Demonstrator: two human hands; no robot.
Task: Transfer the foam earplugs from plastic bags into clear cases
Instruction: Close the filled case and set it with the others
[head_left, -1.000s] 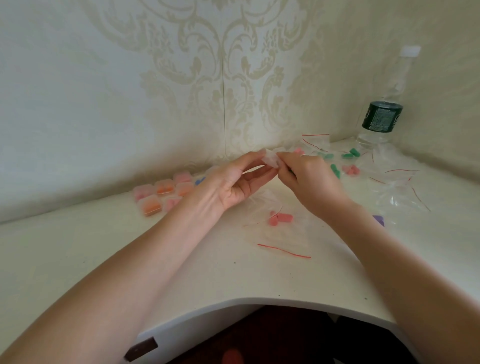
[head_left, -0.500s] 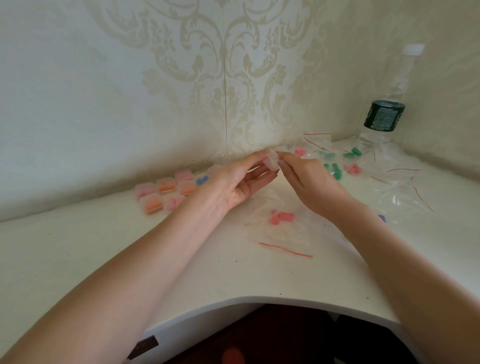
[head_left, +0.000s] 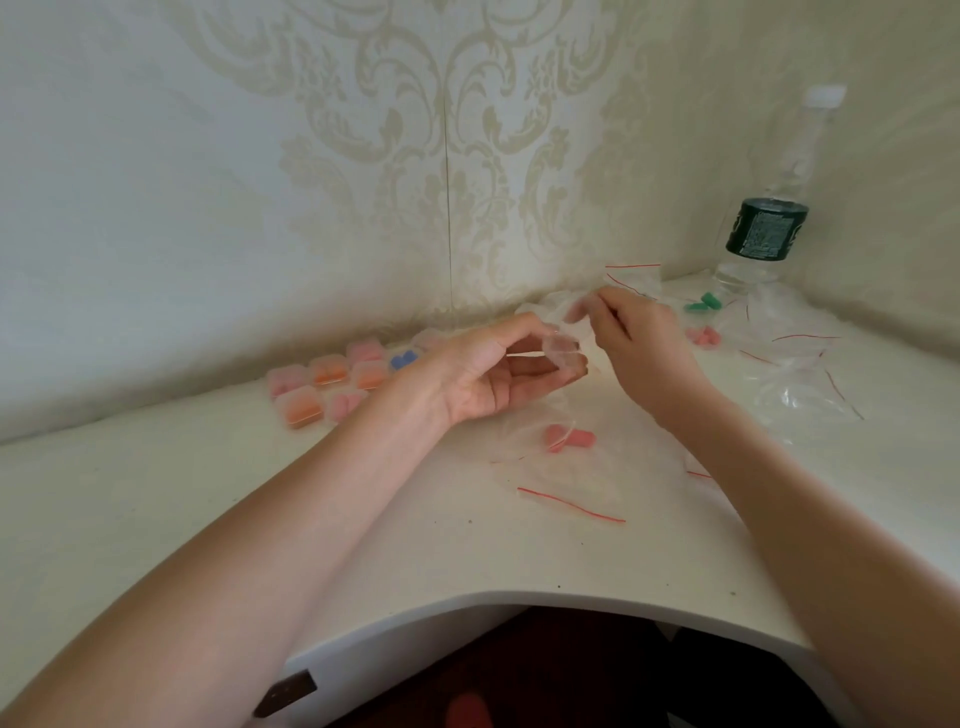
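My left hand (head_left: 493, 371) holds a small clear case (head_left: 563, 351) between thumb and fingertips above the white table (head_left: 363, 519). My right hand (head_left: 641, 343) is just right of it, its blurred fingertips pinching the case's lid edge. Below the hands lies a clear plastic bag (head_left: 561, 467) with a red strip, holding pink earplugs (head_left: 569, 438). Filled cases (head_left: 332, 387) with pink, orange and blue earplugs sit in a cluster to the left, by the wall.
A water bottle (head_left: 769, 228) with a dark label stands in the far right corner. Around it lie more bags (head_left: 789, 364), green earplugs (head_left: 701, 303) and pink earplugs (head_left: 704, 336). The table's curved front edge is close to me.
My right hand has lifted up and to the right at the case, and its fingertips are now blurred. My left hand holds the case in nearly the same place.
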